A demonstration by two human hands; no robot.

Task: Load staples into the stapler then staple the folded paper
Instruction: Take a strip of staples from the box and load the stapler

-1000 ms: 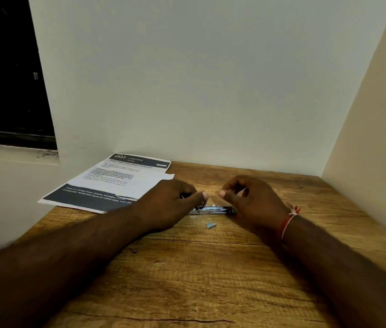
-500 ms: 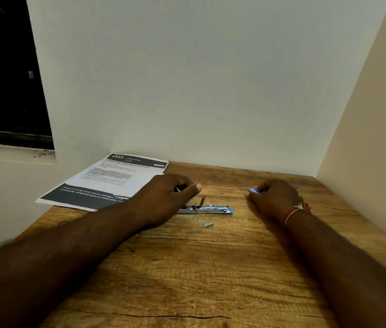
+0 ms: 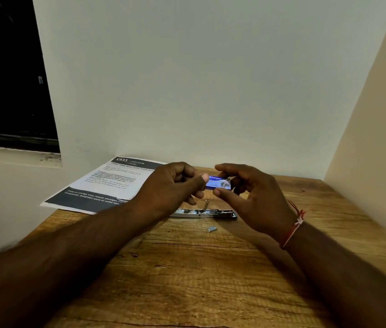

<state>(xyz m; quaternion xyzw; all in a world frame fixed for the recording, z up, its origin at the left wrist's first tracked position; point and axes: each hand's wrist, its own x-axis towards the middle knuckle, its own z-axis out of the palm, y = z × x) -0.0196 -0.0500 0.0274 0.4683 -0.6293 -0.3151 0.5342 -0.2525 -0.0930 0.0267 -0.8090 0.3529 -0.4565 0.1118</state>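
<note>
**A:** What colour is the small box [image 3: 218,183] showing?
**B:** It is glowing bright blue, with pale whitish print running across its face.
**A:** And the stapler [image 3: 203,213]?
**B:** It is gleaming silver, with a teal tip showing at its right end. The loose staple strip [image 3: 212,229] is looking dull blue-grey.
**A:** The paper [image 3: 106,185]?
**B:** It is showing white with black text, and dark grey bands carrying white lettering.
**A:** The surface [image 3: 187,268]?
**B:** It is showing warm brown wood grain with darker streaks. A red-and-white thread band [image 3: 293,227] is circling the right wrist, the wall [image 3: 199,79] is looking off-white, and the window [image 3: 5,67] is showing black.
</note>
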